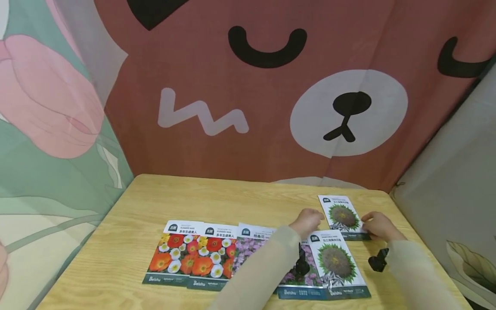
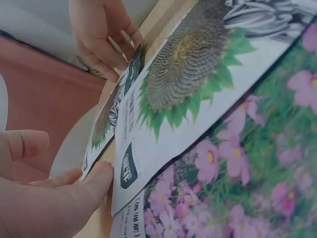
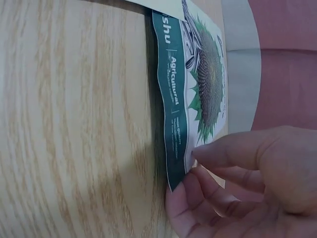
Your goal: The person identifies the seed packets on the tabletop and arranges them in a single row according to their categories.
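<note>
At the back right of the table lies a sunflower seed packet (image 1: 342,216), white with a dark green bottom band. My right hand (image 1: 379,224) pinches its lower right corner between thumb and fingers, seen closely in the right wrist view (image 3: 237,183). Beside that packet's left edge is my left hand (image 1: 308,221); its thumb and fingers (image 2: 96,183) are loosely bent at the edge, and firm contact is hard to tell. A second sunflower seed packet (image 1: 337,260) lies nearer, overlapping a pink-flower packet (image 1: 306,275) partly hidden by the left sleeve.
Two poppy seed packets (image 1: 174,254) (image 1: 215,258) overlap in the row at left, with another pink-flower packet (image 1: 248,247) following. The wooden table (image 1: 116,249) meets a bear-print curtain (image 1: 201,159) at the back. Fabric also hangs on both sides.
</note>
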`<state>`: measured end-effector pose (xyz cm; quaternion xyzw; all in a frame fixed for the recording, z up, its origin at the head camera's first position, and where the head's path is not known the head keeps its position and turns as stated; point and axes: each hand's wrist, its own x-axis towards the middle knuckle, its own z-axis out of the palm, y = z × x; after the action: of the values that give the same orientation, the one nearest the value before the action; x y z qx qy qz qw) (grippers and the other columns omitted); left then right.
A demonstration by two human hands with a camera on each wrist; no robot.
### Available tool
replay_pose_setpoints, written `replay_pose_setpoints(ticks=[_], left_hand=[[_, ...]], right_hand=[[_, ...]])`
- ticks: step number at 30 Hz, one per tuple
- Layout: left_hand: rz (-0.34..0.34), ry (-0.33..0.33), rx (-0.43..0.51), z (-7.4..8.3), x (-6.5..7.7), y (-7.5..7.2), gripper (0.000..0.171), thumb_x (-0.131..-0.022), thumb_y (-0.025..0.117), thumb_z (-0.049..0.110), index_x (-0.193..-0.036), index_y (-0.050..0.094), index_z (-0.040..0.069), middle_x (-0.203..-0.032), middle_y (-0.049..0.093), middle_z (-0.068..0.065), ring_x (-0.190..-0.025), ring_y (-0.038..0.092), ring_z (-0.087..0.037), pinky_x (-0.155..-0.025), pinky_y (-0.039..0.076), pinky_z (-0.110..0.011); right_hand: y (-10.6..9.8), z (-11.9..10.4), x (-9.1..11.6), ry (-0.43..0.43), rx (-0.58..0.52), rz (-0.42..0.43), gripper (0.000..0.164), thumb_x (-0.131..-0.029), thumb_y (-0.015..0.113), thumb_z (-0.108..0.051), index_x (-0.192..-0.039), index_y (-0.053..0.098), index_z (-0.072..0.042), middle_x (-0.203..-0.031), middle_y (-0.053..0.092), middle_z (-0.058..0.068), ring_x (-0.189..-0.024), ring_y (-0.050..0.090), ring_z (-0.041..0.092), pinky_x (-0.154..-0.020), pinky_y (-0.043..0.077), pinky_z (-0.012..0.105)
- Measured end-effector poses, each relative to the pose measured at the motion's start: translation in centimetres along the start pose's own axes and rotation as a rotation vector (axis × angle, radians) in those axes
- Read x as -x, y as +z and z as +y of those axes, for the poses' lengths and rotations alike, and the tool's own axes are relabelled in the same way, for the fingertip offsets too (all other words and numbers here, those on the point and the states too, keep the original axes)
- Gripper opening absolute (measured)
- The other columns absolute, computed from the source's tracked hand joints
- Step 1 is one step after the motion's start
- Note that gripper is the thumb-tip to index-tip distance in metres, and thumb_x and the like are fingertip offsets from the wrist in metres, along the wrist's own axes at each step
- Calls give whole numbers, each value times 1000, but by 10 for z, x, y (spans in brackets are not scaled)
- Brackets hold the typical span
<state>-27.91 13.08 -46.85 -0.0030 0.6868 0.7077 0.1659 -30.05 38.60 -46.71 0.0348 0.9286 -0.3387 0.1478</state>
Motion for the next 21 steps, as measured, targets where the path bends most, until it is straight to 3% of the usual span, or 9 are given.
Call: replay_pose_setpoints(ticks=[2,4,6,9,12,15,18,21], left_hand=[[-20,1,17,-1,1,0,25,-94,56,2,-115,64,-11,-93,55,-3,-82,48,-14,-97,53,-44],[-37,-3,6,-2,1,-1,10,-96,55,2,-93,63,-4,-84,49,-1,-75,45,-13,-91,54,-41],[-48,-4,2,-4,1,-3,22,-97,55,3,-75,52,6,-76,44,1,-70,41,-12,-81,53,-36],[-48,-3,-8,-6,-2,-5,42,-97,54,3,-64,32,16,-66,35,2,-62,34,-12,-67,42,-30],[-29,16,-46,-10,-5,-5,38,-96,56,3,-64,39,11,-66,39,2,-62,37,-12,-65,43,-28],[-14,16,-110,-12,-6,-1,13,-97,58,7,-89,65,-1,-84,61,-1,-76,58,-14,-78,55,-34],[-17,6,-138,-13,-5,6,33,-98,60,12,-128,64,-2,-116,68,-9,-103,67,-25,-94,54,-45],[-32,0,-147,-12,-3,11,40,-99,59,14,-136,60,0,-129,65,-12,-115,64,-31,-99,51,-48]], right_hand=[[1,0,0,21,-7,12,40,-89,54,1,-121,48,24,-91,59,20,-66,52,19,-58,50,34],[1,0,-1,45,-18,12,39,-92,53,1,-123,48,24,-93,60,20,-70,54,19,-60,51,33],[0,-2,-1,57,-36,6,39,-94,52,1,-125,48,25,-92,60,19,-72,54,20,-61,51,33],[1,-3,-1,59,-85,-12,40,-96,50,1,-127,47,26,-83,57,12,-69,52,19,-61,50,33],[3,-2,-2,58,-147,-19,41,-96,50,1,-128,46,26,-78,55,7,-66,50,17,-61,49,32],[3,3,-1,72,-195,-19,40,-97,51,0,-128,48,26,-81,56,6,-69,51,16,-63,50,31],[2,9,0,105,-225,-8,41,-97,52,-2,-129,49,24,-89,58,7,-75,52,17,-65,51,30],[-1,12,1,106,-231,3,41,-98,53,-5,-129,50,22,-93,59,8,-79,52,18,-67,52,30]])
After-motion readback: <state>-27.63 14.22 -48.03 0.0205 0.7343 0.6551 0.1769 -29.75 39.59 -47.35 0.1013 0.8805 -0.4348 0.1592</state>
